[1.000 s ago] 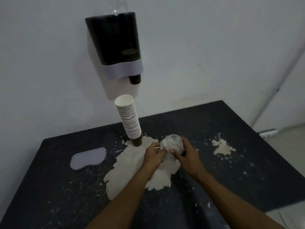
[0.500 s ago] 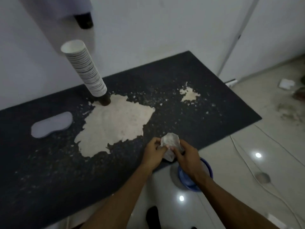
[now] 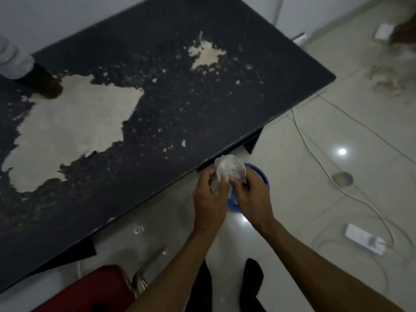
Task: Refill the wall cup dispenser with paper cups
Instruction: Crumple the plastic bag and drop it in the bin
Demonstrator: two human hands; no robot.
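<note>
My left hand (image 3: 208, 194) and my right hand (image 3: 253, 197) both pinch a crumpled clear plastic wrapper (image 3: 228, 171), held off the table's front edge above a blue bin (image 3: 262, 176) on the floor. Only the bottom of the paper cup stack (image 3: 15, 61) shows at the far left, standing on the dark table (image 3: 202, 104). The wall dispenser is out of view.
The table's black surface is worn, with big pale patches (image 3: 74, 122). White cables (image 3: 319, 140) and a power strip (image 3: 362, 240) lie on the tiled floor at right. A red chair seat (image 3: 94, 291) with a metal frame sits at lower left. My dark shoes (image 3: 251, 287) are below.
The view has swung down and right, so the dispenser and most of the cup stack left the frame. Both hands carried the wrapper from over the table to above the blue bin.
</note>
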